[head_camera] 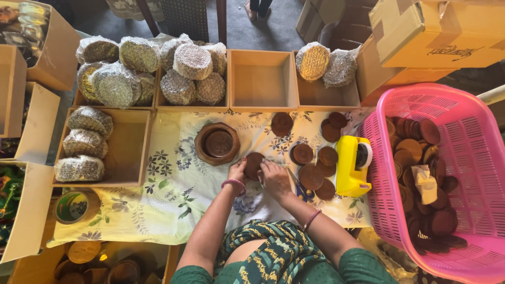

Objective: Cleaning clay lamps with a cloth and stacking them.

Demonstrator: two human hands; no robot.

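Both my hands meet over a round brown disc [254, 164] lying on the flowered cloth [173, 200]. My left hand [238, 171] touches the disc's left edge, fingers curled on it. My right hand [274, 178] presses beside its right edge, and clear wrap seems to lie under it, though I cannot tell for sure. Just to the left stands a round wooden mould [217, 143] with a patterned disc inside. More brown discs [315, 165] lie loose to the right, and blue-handled scissors [300, 188] rest by my right wrist.
A yellow tape dispenser [353, 165] stands right of the discs. A pink plastic basket [463, 158] holds many brown discs. Wooden trays [263, 79] at the back and left hold wrapped round bundles [192, 62]. A tape roll [75, 206] lies lower left; cardboard boxes [431, 37] sit upper right.
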